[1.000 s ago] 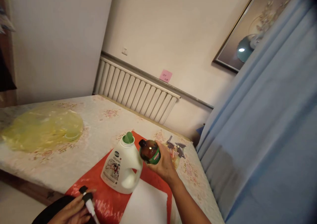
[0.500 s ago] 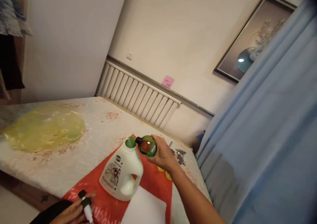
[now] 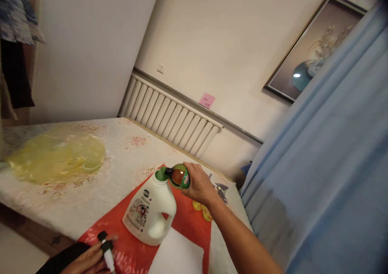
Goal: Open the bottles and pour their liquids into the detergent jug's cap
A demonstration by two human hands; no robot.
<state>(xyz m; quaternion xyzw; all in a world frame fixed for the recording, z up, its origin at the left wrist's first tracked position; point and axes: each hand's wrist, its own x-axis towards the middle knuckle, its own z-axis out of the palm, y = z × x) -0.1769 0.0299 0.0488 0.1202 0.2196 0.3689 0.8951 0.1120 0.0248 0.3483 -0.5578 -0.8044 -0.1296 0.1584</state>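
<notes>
Basically, nearest, at 8 o'clock from the white jug [image 3: 150, 211], the L hand [image 3: 86, 261] is holding a pump head [image 3: 106, 247], fingers wrapping approx. round its collar; if the stem's wet (can't tell), it could be dripping on the red sheet [image 3: 130, 251]. At 5 o'clock, white paper [image 3: 180, 251] is lying on the red. The jug's standing upright there, cap off, green spout [image 3: 161, 174] showing in its neck. Opaque wall's hiding contents, so fill lvl = unknown; main risk w/ any pouring = overflow, cause: jug near full. At 1–2 o'clock the R hand [image 3: 197, 185] is grasping the bottle [image 3: 180, 177], tilted, dark neck sitting at the spout; brown liquid's apparently showing inside, flow can't be confirmed. A wrist slip could be sending drips down the jug's outside; a hard nudge could be tipping it, bc no hand's steadying it. At 3 o'clock, yellow round pieces [image 3: 207, 213] are lying; beyond, grey spray heads [image 3: 222, 192], partly hidden. At 10 o'clock a yellow bag [image 3: 57, 157] is spreading on floral cloth [image 3: 119, 144], contents unclear.
</notes>
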